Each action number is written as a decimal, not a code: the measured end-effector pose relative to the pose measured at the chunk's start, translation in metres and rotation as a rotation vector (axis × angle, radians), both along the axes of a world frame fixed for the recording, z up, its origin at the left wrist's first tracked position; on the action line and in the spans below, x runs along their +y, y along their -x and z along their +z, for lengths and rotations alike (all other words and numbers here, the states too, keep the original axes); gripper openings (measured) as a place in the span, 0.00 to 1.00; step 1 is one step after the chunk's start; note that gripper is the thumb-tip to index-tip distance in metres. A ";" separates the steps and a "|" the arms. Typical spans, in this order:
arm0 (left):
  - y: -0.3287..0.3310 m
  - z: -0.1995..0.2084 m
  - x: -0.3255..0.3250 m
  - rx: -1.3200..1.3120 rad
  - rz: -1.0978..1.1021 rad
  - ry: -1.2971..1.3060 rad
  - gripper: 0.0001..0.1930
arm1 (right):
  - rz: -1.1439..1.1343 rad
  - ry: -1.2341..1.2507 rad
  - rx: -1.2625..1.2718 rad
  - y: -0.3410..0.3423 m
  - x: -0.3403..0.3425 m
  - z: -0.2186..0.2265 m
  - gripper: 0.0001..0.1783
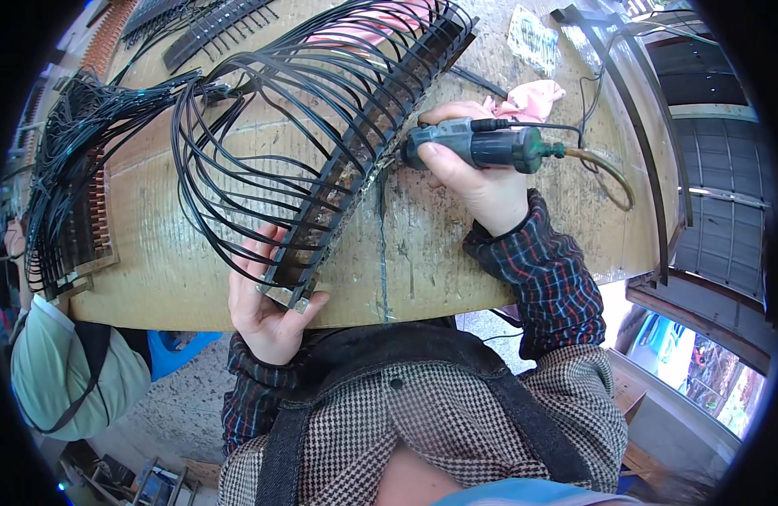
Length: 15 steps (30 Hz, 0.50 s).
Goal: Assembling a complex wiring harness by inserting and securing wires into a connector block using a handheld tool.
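Observation:
A long dark metal channel strip (345, 179) lies slantwise on the table, a row of black cables (275, 63) looping out of its left side. My left hand (273, 327) grips its near end, thumb by the metal end block and fingers behind the cables. In my right hand (486, 192) is an electric screwdriver (497, 149), dark with a green rear cap, a black cord and a brownish looped tube. It lies nearly level, its front end against the strip's right edge. The bit's tip cannot be made out.
The worn wooden table (456, 282) carries pink cloth (531, 99), a clear printed bag (532, 40) and long dark rails (629, 110) at right. Another cable bundle (77, 135) and copper-toned strip (96, 202) lie left. A person's pale sleeve (77, 367) shows at lower left.

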<state>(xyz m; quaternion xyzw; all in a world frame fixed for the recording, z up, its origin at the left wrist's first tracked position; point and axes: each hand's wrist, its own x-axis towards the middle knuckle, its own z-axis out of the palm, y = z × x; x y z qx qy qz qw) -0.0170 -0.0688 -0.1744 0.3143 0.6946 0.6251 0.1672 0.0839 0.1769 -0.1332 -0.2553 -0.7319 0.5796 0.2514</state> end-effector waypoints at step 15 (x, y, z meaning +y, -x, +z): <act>0.002 0.000 0.000 0.075 -0.024 0.035 0.36 | -0.018 0.028 0.016 -0.001 0.000 0.003 0.16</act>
